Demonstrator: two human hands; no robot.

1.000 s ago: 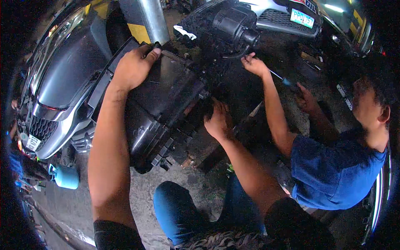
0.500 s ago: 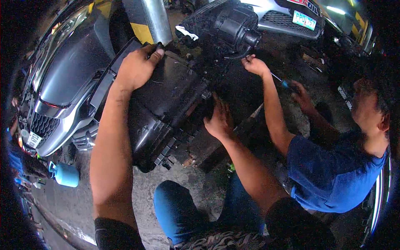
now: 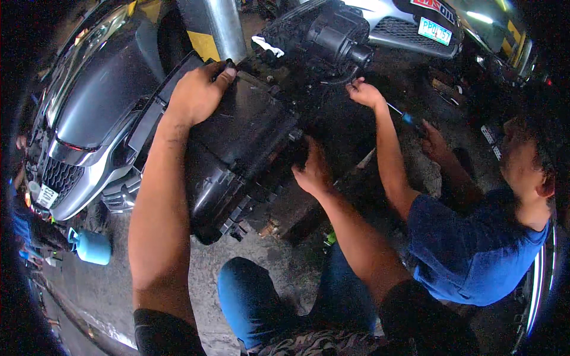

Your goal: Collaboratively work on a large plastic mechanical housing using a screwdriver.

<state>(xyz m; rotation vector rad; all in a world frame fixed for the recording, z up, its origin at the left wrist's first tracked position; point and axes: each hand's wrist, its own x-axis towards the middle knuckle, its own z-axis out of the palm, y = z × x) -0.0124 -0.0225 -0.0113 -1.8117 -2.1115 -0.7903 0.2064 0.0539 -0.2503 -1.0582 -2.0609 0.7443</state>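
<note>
A big black plastic housing [image 3: 237,154], like a car's air unit, stands tilted on the concrete in front of my knee. My left hand [image 3: 196,92] grips its upper edge. My right hand [image 3: 312,172] presses against its right side, fingers tucked into a dark gap. A round black blower part [image 3: 335,35] sits at the housing's far end. A person in a blue shirt [image 3: 475,249] crouches at the right, one hand [image 3: 363,94] on the housing near that blower, the other hand [image 3: 433,142] holding a screwdriver [image 3: 401,114].
A grey car front [image 3: 89,118] stands at the left, another car bumper [image 3: 415,24] at the top right. A metal post [image 3: 219,26] with yellow striping rises behind the housing. A light blue bottle [image 3: 92,246] lies on the ground at the lower left.
The housing and both my hands have shifted slightly; my right hand has slid a little up along the housing's side. The other person's hand stays near the blower.
</note>
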